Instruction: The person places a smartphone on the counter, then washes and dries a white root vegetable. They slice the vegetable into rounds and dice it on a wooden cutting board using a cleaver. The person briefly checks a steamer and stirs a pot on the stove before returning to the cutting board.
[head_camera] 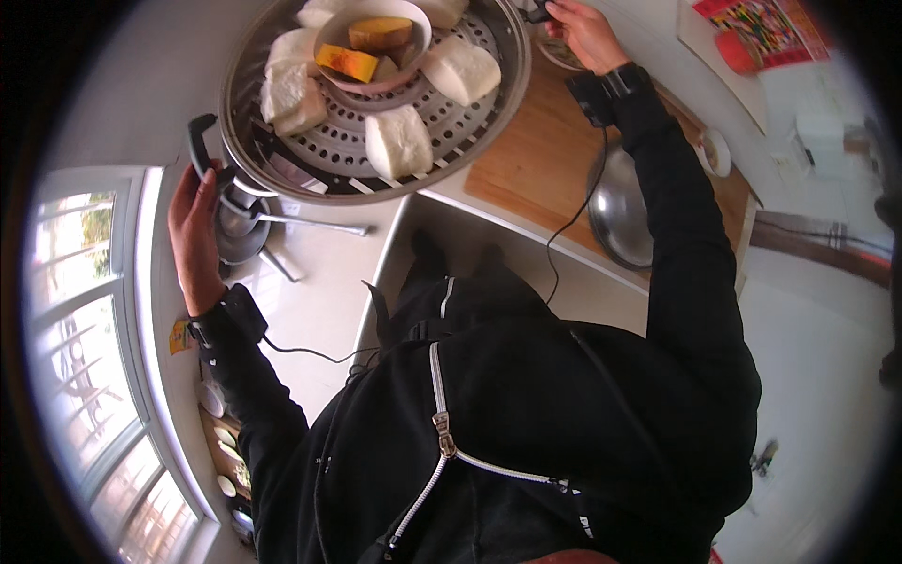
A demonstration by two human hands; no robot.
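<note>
A round metal steamer tray (338, 151) is held up at the top of the view, tilted. My left hand (194, 233) grips its black handle at the left rim, and my right hand (585, 32) grips the handle at the upper right. On the perforated bottom lie several white steamed buns (398, 141) around a bowl (423, 35). Inside the bowl are orange pumpkin pieces (347, 63) and other chunks that I cannot name for sure.
Below the tray is a wooden board (507, 162), with a domed metal lid (620, 204) near my right forearm. Metal ladles (243, 218) hang or lie at the left; which, I cannot tell. A small bowl (715, 151) stands at the right. A barred window (84, 317) is at far left.
</note>
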